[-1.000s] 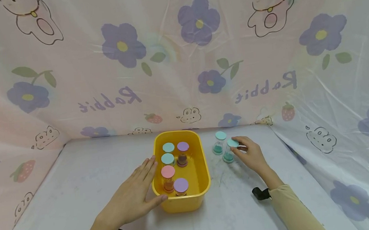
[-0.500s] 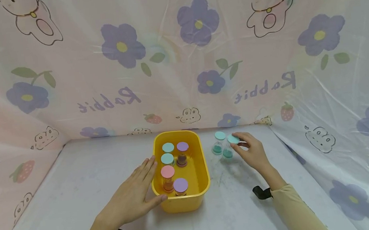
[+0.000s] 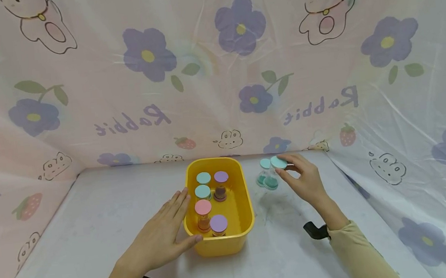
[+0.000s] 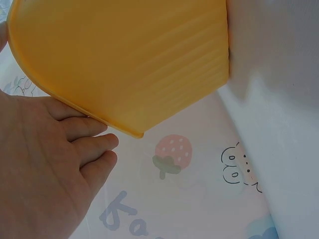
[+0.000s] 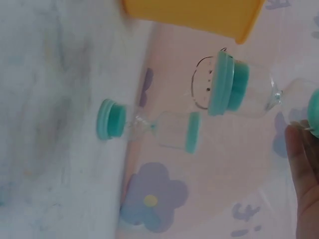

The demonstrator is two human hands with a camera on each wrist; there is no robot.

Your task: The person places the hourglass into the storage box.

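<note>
My right hand (image 3: 305, 180) pinches a sand timer by its teal top cap (image 3: 278, 162). In the right wrist view this sand timer (image 5: 229, 84) is raised off the table, teal sand in its lower bulb. A matching teal sand timer (image 5: 172, 130) stands on the table just beside it. My left hand (image 3: 156, 241) lies along the left rim of a yellow bin (image 3: 221, 246), fingers straight, thumb at the near corner; the left wrist view has the fingers against the rim. Inside the bin stand several sand timers with teal, purple (image 3: 218, 223) and pink (image 3: 203, 207) caps.
The white table (image 3: 130, 183) carries the bin near its middle. A printed curtain (image 3: 201, 83) with flowers and rabbits hangs behind the table and along both sides. Inside the bin, its right side shows bare floor (image 3: 235, 205).
My right hand has lifted the nearer teal sand timer off the table and moved it slightly up and left, so it now overlaps the standing one in the head view. My left hand stays put.
</note>
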